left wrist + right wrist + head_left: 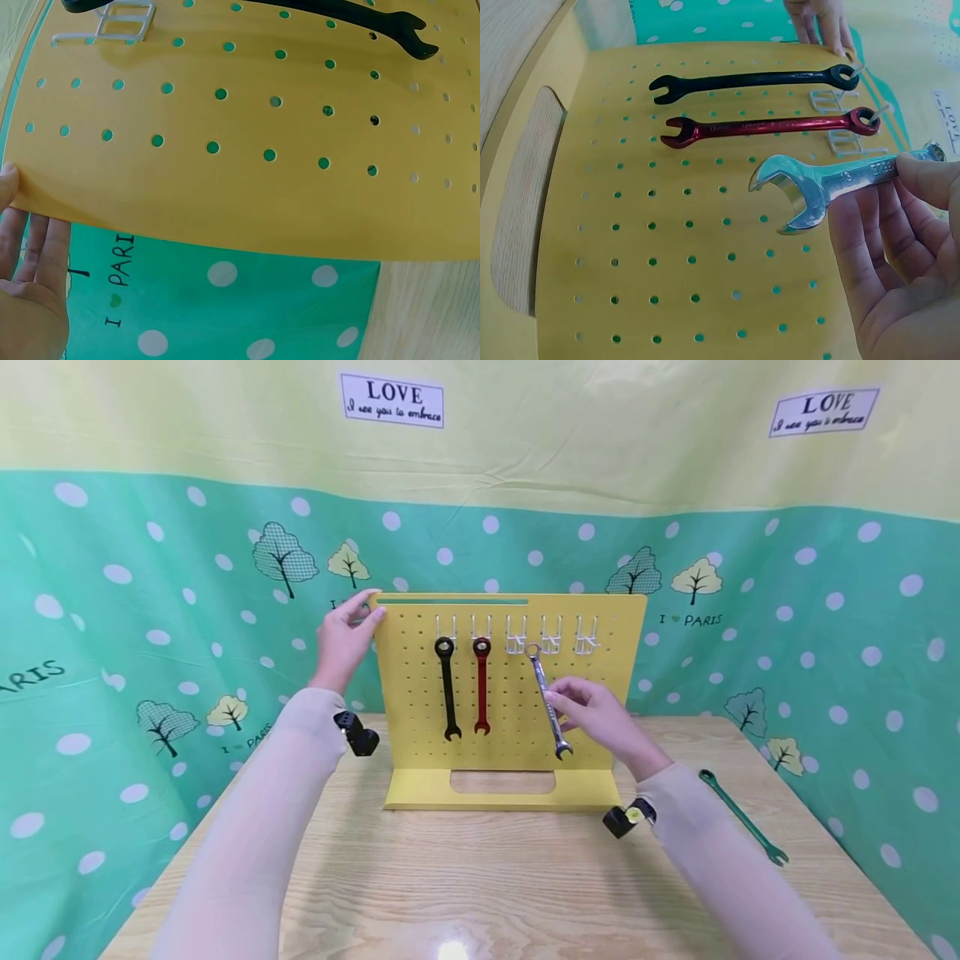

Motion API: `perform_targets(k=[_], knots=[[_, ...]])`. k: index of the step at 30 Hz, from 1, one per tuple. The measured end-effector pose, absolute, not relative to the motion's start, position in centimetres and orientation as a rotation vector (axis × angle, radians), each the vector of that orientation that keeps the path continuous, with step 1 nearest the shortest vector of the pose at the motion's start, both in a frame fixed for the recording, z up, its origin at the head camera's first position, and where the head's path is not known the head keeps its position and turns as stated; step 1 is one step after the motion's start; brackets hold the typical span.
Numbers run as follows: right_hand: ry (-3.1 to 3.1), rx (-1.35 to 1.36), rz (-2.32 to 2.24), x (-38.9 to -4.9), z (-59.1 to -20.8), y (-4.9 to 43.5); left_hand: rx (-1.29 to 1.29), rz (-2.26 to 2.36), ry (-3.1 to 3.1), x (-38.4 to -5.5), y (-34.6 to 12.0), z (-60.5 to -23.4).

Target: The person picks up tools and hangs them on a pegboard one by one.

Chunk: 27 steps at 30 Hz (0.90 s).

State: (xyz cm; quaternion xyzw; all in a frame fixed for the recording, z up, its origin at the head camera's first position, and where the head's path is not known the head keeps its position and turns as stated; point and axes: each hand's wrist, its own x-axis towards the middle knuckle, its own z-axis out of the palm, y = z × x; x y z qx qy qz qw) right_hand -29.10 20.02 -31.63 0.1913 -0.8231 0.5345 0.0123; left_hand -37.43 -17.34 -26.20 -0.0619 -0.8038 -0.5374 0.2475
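A silver combination wrench (550, 706) is pinched between the thumb and fingers of my right hand (596, 714), tilted in front of a yellow pegboard (517, 752). Its ring end is up, near the white hooks (516, 639), and its open jaw points down. My left hand (345, 639) grips the board's upper left corner, thumb in front and fingers behind, as the left wrist view shows. To the left of the silver wrench, a black wrench (447, 689) and a red wrench (482, 689) hang by their ring ends from hooks.
A green wrench (742, 817) lies on the wooden table (480, 877) to the right, beyond my right forearm. Two further white hooks (587, 642) stick out at the board's right. A patterned curtain (480, 543) hangs close behind the board.
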Motion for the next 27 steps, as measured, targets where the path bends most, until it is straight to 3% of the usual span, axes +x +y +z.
perform_targets(k=[27], knots=[[-2.462,0.467,1.903,-32.2,-33.6,17.0,-0.171,-1.472,-2.2,-37.3,-17.4,-26.2]])
